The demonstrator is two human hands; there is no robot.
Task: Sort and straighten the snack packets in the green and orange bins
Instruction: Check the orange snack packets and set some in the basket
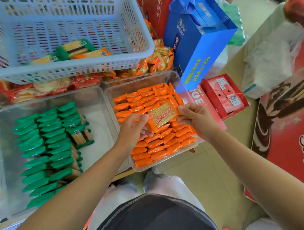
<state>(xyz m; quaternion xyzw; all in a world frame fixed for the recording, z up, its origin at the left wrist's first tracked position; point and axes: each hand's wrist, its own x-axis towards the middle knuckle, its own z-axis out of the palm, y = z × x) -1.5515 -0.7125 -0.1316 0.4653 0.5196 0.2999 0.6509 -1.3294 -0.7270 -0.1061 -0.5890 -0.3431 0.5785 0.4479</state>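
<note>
My left hand (133, 125) and right hand (195, 120) pinch one orange packet (162, 115) by its ends, just above the rows filling the orange bin (151, 167). The green bin (99, 132) lies just left, its green packets (43, 148) in rows. Beyond, a blue basket (73, 68) overhangs further bins, and a blue bag (202, 40) stands to its right.

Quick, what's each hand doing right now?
Left hand: holding the left end of an orange packet.
Right hand: holding the same packet's right end.
</note>
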